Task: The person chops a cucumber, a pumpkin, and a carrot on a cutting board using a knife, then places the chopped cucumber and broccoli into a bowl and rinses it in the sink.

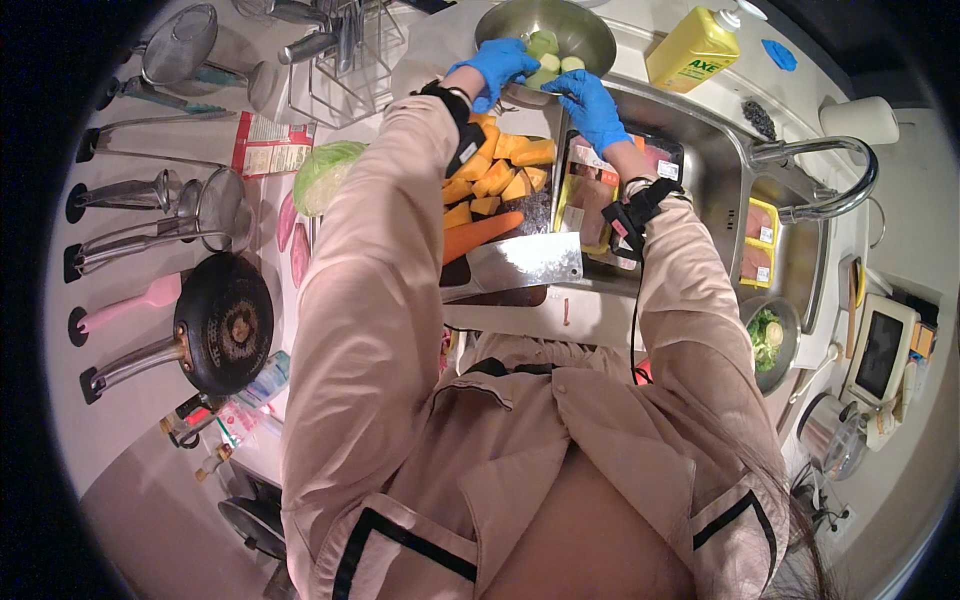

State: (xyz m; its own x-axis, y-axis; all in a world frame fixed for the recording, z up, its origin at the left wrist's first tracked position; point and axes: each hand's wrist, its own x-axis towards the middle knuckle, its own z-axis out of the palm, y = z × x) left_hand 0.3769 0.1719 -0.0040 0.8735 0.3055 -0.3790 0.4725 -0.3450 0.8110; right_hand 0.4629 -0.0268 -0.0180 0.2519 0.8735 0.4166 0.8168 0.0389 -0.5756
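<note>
Both my hands wear blue gloves and are at the near rim of a metal bowl (600, 37) at the top of the view. Pale green vegetable chunks (550, 63) lie in it. My left hand (496, 67) reaches over the bowl's left side, its fingertips by the chunks; whether it holds one is unclear. My right hand (592, 105) has its fingertips at the bowl's near right rim; its grip is unclear. Below them, orange pumpkin chunks (495, 178) and a carrot (484, 234) lie on a dark cutting board (517, 295), with a cleaver (525, 262) across its near part.
Packaged meat trays (589, 195) lie by the metal sink (701, 180), under a curved faucet (862, 157). A yellow soap bottle (691, 51) stands behind. Left are a cabbage (324, 178), a wire rack (337, 82) and a hanging frying pan (225, 322). A bowl of greens (766, 341) sits right.
</note>
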